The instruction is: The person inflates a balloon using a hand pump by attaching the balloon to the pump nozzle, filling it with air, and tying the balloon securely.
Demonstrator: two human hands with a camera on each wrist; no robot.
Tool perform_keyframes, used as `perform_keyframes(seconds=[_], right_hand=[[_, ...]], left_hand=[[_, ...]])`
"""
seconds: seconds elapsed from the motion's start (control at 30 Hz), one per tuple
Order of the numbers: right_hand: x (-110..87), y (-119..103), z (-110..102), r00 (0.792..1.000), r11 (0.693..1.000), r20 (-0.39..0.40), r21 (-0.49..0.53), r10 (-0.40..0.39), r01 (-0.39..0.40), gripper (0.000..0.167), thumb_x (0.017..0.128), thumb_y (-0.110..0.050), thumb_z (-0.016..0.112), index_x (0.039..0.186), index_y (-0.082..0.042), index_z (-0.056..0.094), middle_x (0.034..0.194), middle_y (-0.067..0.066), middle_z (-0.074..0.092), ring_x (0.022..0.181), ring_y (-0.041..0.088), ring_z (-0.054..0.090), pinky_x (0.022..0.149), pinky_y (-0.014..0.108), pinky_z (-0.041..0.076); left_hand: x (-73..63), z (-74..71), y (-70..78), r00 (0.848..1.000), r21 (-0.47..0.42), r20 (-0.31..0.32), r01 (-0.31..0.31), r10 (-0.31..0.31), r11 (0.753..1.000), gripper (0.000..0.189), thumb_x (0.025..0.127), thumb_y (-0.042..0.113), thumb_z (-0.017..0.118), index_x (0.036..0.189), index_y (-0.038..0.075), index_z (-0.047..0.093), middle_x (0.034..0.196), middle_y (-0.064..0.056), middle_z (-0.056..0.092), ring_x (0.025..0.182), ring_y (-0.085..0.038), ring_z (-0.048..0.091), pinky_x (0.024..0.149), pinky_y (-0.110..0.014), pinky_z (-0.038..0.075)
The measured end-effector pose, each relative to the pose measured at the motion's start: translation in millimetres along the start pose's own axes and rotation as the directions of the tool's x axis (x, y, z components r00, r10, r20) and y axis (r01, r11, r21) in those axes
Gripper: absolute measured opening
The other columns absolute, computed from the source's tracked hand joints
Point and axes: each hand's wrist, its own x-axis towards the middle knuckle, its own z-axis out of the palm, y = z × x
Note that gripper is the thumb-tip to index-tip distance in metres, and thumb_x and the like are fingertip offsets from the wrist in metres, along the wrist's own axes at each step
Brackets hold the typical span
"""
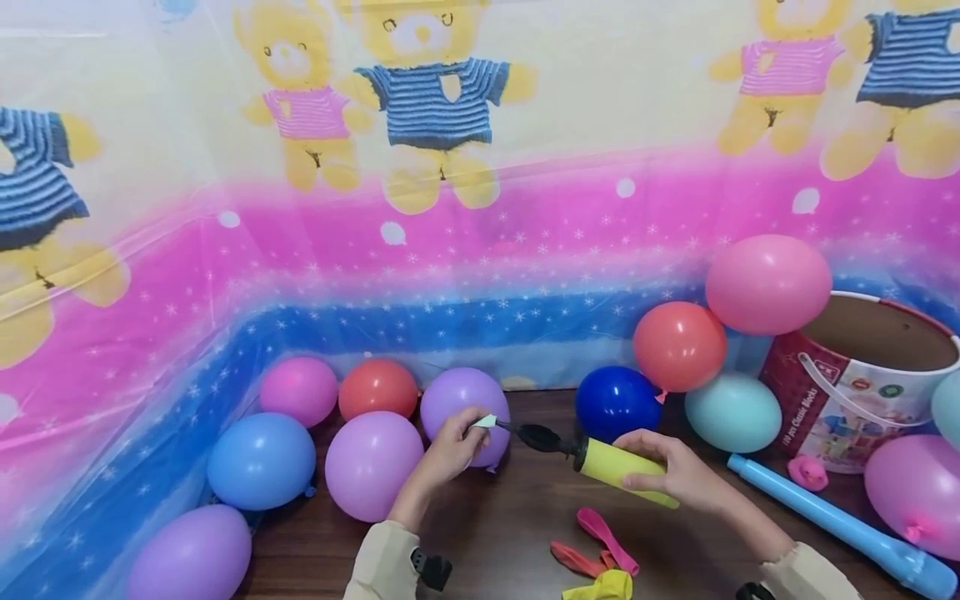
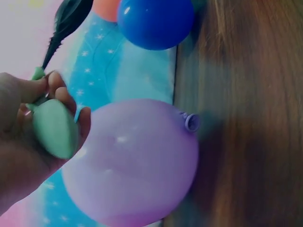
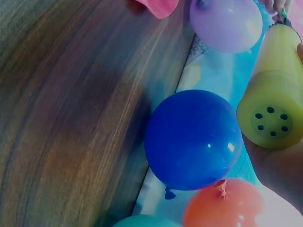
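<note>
My left hand [image 1: 456, 442] pinches the neck of a pale green balloon [image 2: 56, 128] onto the black nozzle [image 1: 538, 437] of a hand balloon pump. The balloon's body hangs small and limp by the palm in the left wrist view. My right hand [image 1: 678, 471] grips the pump's yellow barrel [image 1: 618, 471], which slants down to the right. Its end with a ring of small holes shows in the right wrist view. Behind the left hand sits an inflated purple balloon [image 2: 135, 161]; a dark blue balloon [image 3: 191, 139] lies behind the pump.
Limp pink [image 1: 606, 537], red [image 1: 577, 560] and yellow [image 1: 603, 587] balloons lie in front. Several inflated balloons line the left. A block bucket [image 1: 855, 408] stands at the right, with a light blue tube [image 1: 832, 517] and a pink toy duck [image 1: 807, 472] before it.
</note>
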Motion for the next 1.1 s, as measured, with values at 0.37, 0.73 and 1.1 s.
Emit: perform_keyframes(seconds=[0.37,0.73,1.1], right_hand=[[-0.3,0,-14,0.997,1.000,0.083,0.028,-0.005,0.003,0.041,0.089,-0.020,0.069,0.124,-0.003,0.057,0.118,0.019,0.065,0.094,0.007,0.061,0.077,0.025,0.055],[3.8,1,-25,0.995,0.999,0.101,0.050,-0.021,0.016,0.039,0.090,-0.017,0.068,0.125,-0.002,0.060,0.117,0.023,0.066,0.091,0.006,0.062,0.073,0.028,0.057],[8.8,-6,-26,0.992,0.992,0.119,0.123,-0.037,0.022,0.039,0.092,-0.015,0.066,0.127,0.000,0.059,0.119,0.016,0.069,0.095,0.004,0.066,0.076,0.027,0.057]], left_hand=[[-3.2,-7.9,25.1,0.966,0.310,0.257,-0.061,-0.022,0.949,0.017,0.101,0.007,0.047,0.089,-0.001,0.056,0.074,-0.008,0.055,0.068,-0.016,0.053,0.068,-0.023,0.044],[-3.8,-5.2,32.2,0.978,0.401,0.201,-0.126,0.047,0.907,0.009,0.100,0.011,0.054,0.095,0.004,0.055,0.079,-0.008,0.061,0.070,-0.012,0.055,0.065,-0.023,0.047],[-4.4,1.3,29.7,0.990,0.100,0.111,-0.096,0.085,0.990,0.010,0.095,0.007,0.060,0.102,0.000,0.063,0.099,-0.017,0.065,0.087,-0.010,0.054,0.079,-0.021,0.048]])
